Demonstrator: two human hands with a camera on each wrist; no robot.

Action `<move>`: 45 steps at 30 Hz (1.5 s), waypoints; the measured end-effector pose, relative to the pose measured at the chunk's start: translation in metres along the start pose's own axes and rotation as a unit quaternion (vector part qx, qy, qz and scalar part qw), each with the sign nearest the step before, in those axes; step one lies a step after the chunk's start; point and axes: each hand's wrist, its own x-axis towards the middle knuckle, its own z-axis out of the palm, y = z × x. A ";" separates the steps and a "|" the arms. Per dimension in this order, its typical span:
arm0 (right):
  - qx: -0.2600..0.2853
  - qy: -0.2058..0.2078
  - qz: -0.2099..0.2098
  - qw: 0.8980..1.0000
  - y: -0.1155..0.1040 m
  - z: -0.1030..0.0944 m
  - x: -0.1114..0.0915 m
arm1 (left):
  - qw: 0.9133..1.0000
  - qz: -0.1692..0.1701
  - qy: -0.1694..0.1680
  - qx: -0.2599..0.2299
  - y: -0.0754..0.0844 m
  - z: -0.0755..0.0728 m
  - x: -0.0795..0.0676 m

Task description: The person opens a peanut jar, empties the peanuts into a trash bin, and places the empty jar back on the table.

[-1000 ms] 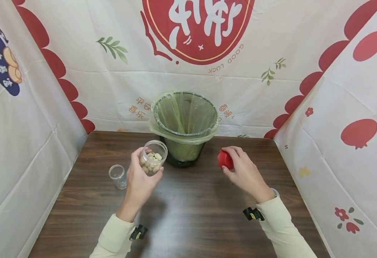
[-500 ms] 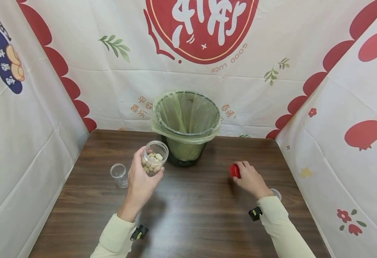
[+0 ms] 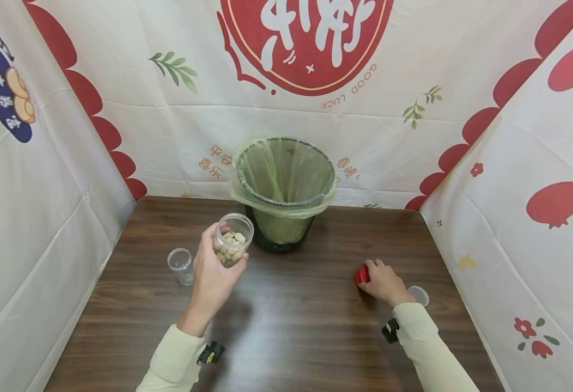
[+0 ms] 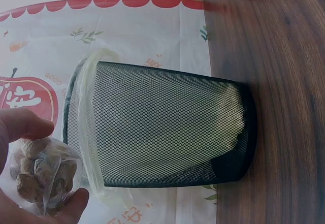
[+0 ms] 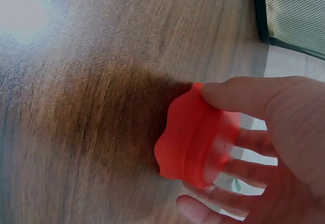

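Observation:
My left hand [image 3: 215, 277] grips a clear jar [image 3: 235, 231] of pistachio-like nuts, held above the table with its open mouth up, just in front of the mesh bin. In the left wrist view the nuts [image 4: 38, 173] show through the clear wall between thumb and fingers. At the right, low over the table, my right hand [image 3: 384, 283] holds a small red wavy-rimmed piece [image 5: 195, 137], like a cap or small cup. Its wavy rim faces the tabletop; whether it touches the wood I cannot tell.
A black mesh bin [image 3: 284, 228] with a yellow-green liner stands at the back middle of the wooden table [image 3: 296, 326]. An uncapped clear jar [image 3: 181, 267] is at the left. A clear round lid [image 3: 418, 295] lies beside the right wrist. Printed cloth [image 3: 188, 125] hangs around the table.
My right hand has moved right, toward me and down to the table with the red piece. The clear lid beside that wrist shows more now. The left hand with the jar has hardly moved.

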 end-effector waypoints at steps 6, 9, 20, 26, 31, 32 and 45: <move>-0.002 -0.012 0.013 1.000 -0.001 -0.001 -0.002 | 1.000 -0.003 -0.001 -0.001 0.000 -0.001 0.001; -0.001 -0.015 0.014 1.000 0.001 0.000 -0.002 | 1.000 -0.006 -0.001 0.003 0.001 -0.001 0.001; 0.002 -0.012 -0.008 1.000 0.003 -0.013 -0.001 | 1.000 -0.004 0.010 0.007 -0.001 -0.004 0.005; 0.000 -0.012 -0.017 1.000 -0.005 -0.035 -0.002 | 1.000 0.012 0.023 0.001 -0.002 -0.007 0.008; 0.001 0.000 -0.032 0.999 -0.016 -0.057 -0.002 | 0.999 0.009 0.031 0.017 -0.002 -0.012 0.009; 0.000 0.005 -0.035 0.999 -0.018 -0.061 -0.001 | 0.999 0.007 0.032 0.019 -0.002 -0.013 0.010; -0.027 0.074 -0.093 0.993 -0.057 -0.131 0.002 | 0.996 0.060 0.054 0.035 0.010 -0.026 0.035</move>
